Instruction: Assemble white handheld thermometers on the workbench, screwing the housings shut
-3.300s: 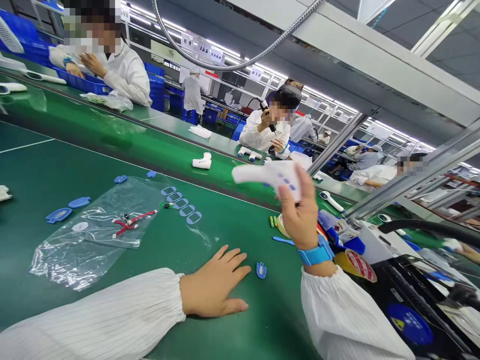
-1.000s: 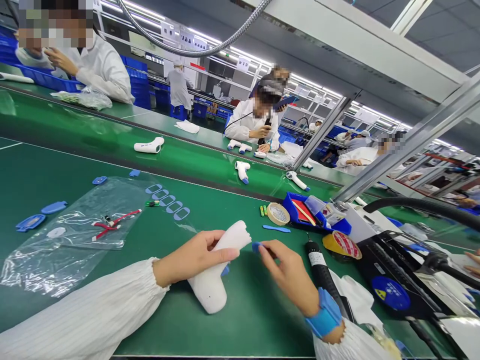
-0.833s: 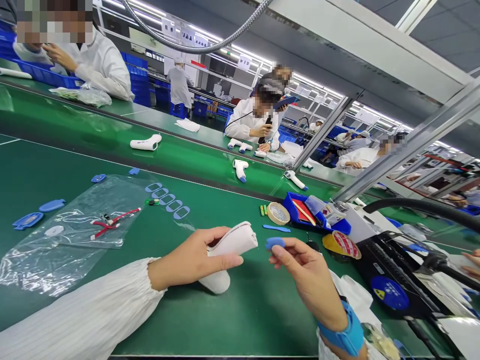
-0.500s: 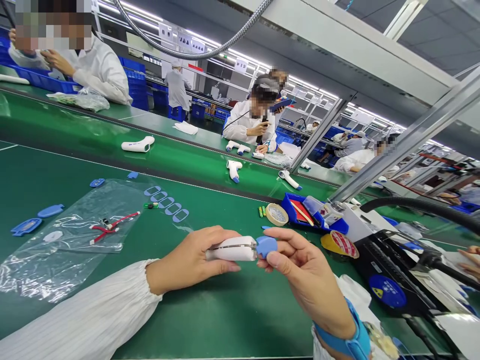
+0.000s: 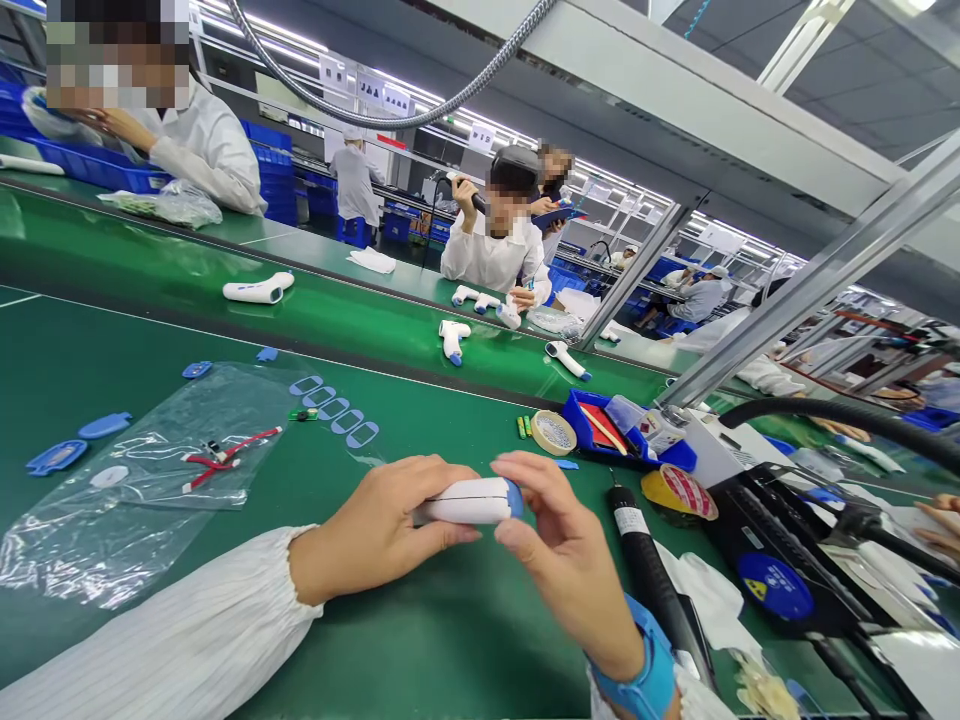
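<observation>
White casing [image 5: 469, 500] lies on its side in the left hand [image 5: 375, 510], just above the green tabletop [image 5: 420, 640] in front of the wearer; its fingers and thumb are closed around it from opposite sides. A dark seam runs along the casing, and a blue cap [image 5: 514, 499] sits at its end nearest the right hand [image 5: 566, 560]. That hand's fingers and thumb curve, parted, around the cap; I cannot tell whether they press on it. A blue band [image 5: 649, 665] circles the right wrist.

Beside the right forearm lies a black screwdriver [image 5: 645, 560]. Beyond the hands, green batteries [image 5: 523, 428] lie just beside a tape roll [image 5: 568, 434], with a blue tray [image 5: 681, 458] next to it. To the left, a red-wired component [image 5: 225, 455] lies on a clear bag [image 5: 157, 510], near a small circuit board [image 5: 304, 415]. Farther off, white handheld units [image 5: 452, 340] lie on a glossy green belt [image 5: 352, 320].
</observation>
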